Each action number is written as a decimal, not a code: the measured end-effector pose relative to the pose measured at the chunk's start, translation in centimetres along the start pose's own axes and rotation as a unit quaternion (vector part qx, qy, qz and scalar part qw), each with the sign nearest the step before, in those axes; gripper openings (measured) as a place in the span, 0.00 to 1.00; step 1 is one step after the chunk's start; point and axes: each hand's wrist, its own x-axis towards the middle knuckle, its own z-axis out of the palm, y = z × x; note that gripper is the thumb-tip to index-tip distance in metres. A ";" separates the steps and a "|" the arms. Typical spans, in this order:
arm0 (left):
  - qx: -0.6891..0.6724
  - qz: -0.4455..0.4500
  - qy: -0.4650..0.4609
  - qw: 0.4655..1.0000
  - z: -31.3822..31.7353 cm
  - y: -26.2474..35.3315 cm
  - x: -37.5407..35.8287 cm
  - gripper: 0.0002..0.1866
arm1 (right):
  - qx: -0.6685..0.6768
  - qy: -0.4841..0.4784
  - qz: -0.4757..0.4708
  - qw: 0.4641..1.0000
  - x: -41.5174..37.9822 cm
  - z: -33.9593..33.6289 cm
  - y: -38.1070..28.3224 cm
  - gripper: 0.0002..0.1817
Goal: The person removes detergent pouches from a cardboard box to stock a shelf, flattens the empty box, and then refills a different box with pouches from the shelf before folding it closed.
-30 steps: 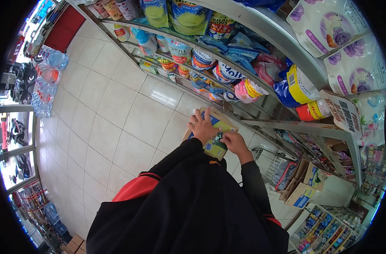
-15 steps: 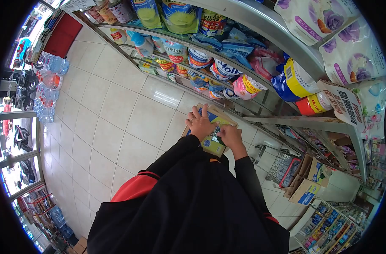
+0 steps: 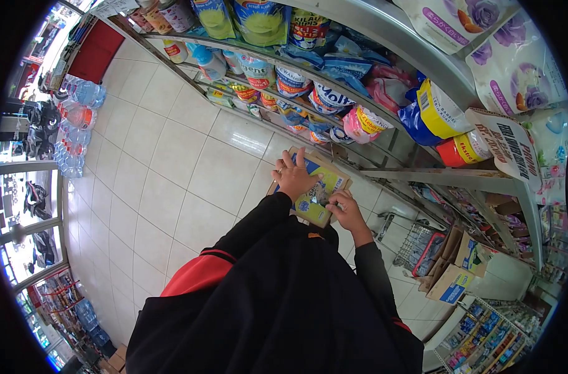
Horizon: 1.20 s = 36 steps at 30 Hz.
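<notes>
A cardboard box [image 3: 312, 210] with a yellow-green and blue print is held low in front of my body. My left hand [image 3: 294, 179] lies across its upper left part with the fingers spread. Above the right part of the box is my right hand [image 3: 348, 212], its fingers curled and pinched together near the box's right edge. Whatever sits in that pinch is too small to make out. Between the hands, a darker patch shows on the box's top face.
Shelves [image 3: 352, 100] of pouches and bottles run along the upper right. A wire shopping cart [image 3: 415, 246] and opened cartons [image 3: 449, 283] stand at the right. Water bottles [image 3: 72, 140] line the left side by the glass front. Pale floor tiles [image 3: 172, 168] lie between.
My right hand has shifted to the right, away from the middle of the box and my left hand. The left hand stays spread on the box, and the view has shifted slightly.
</notes>
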 end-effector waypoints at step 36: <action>-0.446 0.209 -0.237 0.837 0.1 -7.2 1.8 0.46 | 0.394 0.093 0.146 0.903 5.9 3.1 -4.5 0.03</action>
